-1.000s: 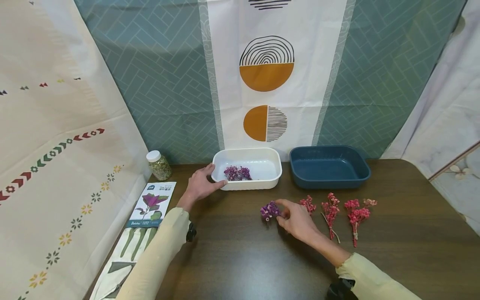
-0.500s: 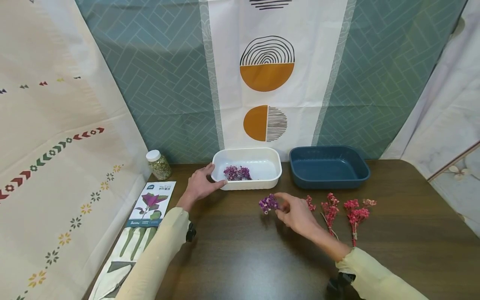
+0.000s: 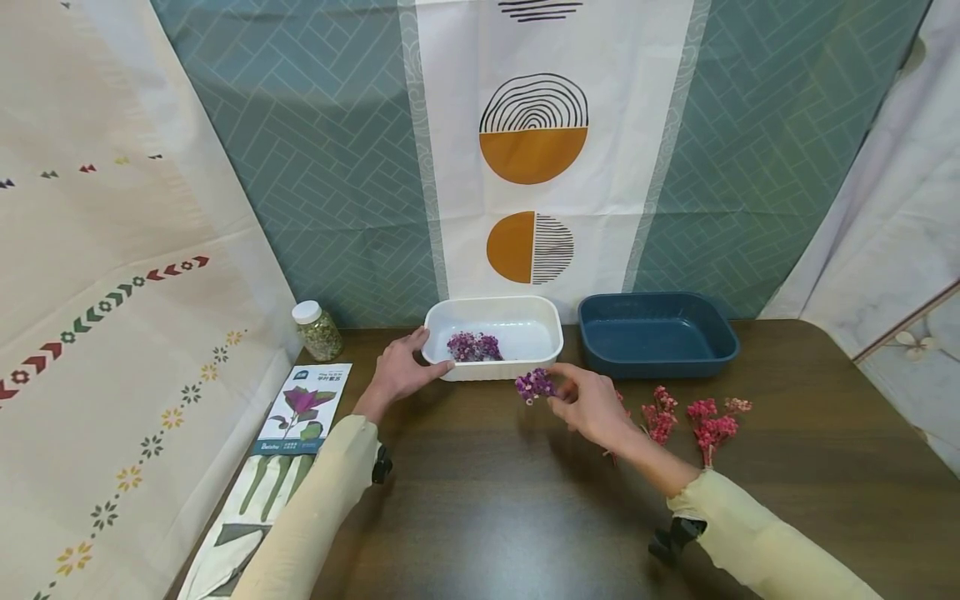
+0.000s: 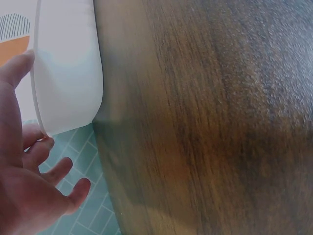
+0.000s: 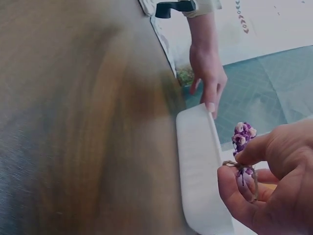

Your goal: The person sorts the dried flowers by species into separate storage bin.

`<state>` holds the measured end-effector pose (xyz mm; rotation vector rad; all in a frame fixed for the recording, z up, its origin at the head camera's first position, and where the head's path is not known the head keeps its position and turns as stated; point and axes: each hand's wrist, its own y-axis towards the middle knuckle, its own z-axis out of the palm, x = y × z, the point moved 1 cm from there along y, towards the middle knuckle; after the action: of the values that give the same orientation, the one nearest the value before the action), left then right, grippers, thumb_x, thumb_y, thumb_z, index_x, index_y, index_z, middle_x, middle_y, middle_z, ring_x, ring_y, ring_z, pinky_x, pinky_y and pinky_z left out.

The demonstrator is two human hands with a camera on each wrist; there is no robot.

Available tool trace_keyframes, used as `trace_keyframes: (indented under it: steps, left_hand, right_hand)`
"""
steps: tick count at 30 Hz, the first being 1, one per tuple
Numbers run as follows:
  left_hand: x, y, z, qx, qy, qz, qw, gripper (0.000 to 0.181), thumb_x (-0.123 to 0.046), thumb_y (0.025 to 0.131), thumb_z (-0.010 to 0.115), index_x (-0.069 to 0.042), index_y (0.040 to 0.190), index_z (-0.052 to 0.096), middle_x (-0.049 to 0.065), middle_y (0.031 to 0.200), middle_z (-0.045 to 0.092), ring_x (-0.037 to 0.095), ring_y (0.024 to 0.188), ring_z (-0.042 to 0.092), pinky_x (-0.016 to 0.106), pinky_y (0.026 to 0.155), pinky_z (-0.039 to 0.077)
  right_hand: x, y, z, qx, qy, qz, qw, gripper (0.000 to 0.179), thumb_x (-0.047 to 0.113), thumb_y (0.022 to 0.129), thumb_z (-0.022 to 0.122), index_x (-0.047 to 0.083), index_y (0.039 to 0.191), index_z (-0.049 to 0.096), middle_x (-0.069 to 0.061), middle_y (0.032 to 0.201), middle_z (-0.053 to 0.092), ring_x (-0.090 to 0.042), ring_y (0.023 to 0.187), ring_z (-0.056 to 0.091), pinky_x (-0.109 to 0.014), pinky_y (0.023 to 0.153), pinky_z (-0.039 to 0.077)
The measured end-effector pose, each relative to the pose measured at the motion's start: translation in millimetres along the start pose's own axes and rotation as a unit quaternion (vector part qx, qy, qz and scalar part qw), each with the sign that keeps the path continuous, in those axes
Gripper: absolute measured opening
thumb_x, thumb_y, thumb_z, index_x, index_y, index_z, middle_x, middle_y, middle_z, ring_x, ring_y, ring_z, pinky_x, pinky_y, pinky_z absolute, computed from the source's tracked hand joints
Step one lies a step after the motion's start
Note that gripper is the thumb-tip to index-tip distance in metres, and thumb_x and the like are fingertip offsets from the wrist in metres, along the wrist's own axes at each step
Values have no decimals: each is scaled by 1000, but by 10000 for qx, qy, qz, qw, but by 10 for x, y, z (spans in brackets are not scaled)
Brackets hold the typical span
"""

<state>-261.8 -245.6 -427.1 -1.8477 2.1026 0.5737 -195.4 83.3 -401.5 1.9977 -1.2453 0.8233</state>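
My right hand (image 3: 592,408) pinches a small bunch of purple dried flowers (image 3: 534,385) between thumb and fingertips, just in front of the white baking dish (image 3: 525,369). In the right wrist view, twine (image 5: 255,185) is tied round the stems of this bunch, and the blooms (image 5: 243,134) point away from the hand. At the dish's left front corner rests my left hand (image 3: 401,371), its thumb along the front rim and its fingers spread at the left side. More purple dried flowers (image 3: 474,347) lie inside the dish. The left wrist view shows my left fingertips (image 4: 46,143) right at the dish's corner.
A blue baking dish (image 3: 660,368) stands right of the white one. Bunches of red dried flowers (image 3: 712,429) lie on the table (image 3: 480,517) at right, one largely hidden by my right hand. At left are a jar (image 3: 318,333), a seed packet (image 3: 303,408) and gloves (image 3: 255,504).
My right hand has lifted the purple bunch and carried it away from me toward the white dish. The left hand has stayed at the dish's corner.
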Motion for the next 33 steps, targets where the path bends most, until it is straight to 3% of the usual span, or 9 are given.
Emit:
trace_keyframes:
  steps: [10, 23, 30, 33]
  left_hand:
    - [2, -4, 7, -3, -168, 35, 9999, 89, -53, 86, 71, -1, 151, 39, 17, 157, 35, 39, 142, 33, 55, 111, 30]
    - [-6, -5, 11, -89, -154, 42, 9998, 89, -55, 85, 72, -1, 150, 42, 16, 156, 37, 38, 141, 36, 55, 110, 33]
    - [3, -3, 13, -89, -149, 7, 9998, 90, -55, 85, 71, -2, 150, 40, 15, 157, 36, 38, 141, 35, 56, 110, 33]
    - [3, -7, 9, -79, -163, -51, 9998, 89, -54, 85, 72, -3, 151, 40, 14, 157, 36, 37, 142, 35, 55, 110, 32]
  right_hand:
    - [115, 273, -96, -94, -106, -240, 9996, 43, 2, 89, 71, -3, 130, 61, -5, 79, 66, -15, 47, 59, -30, 48, 49]
    - [153, 675, -92, -55, -161, -11, 9999, 44, 7, 92, 67, -1, 134, 59, -9, 84, 69, -23, 51, 65, -33, 54, 53]
    - [138, 812, -67, -37, -187, 70, 9998, 45, 6, 93, 66, -1, 136, 58, -11, 84, 69, -30, 55, 66, -33, 55, 54]
    - [120, 859, -52, -43, -202, 129, 9997, 45, 6, 93, 66, -1, 136, 57, -11, 85, 69, -27, 54, 66, -33, 55, 55]
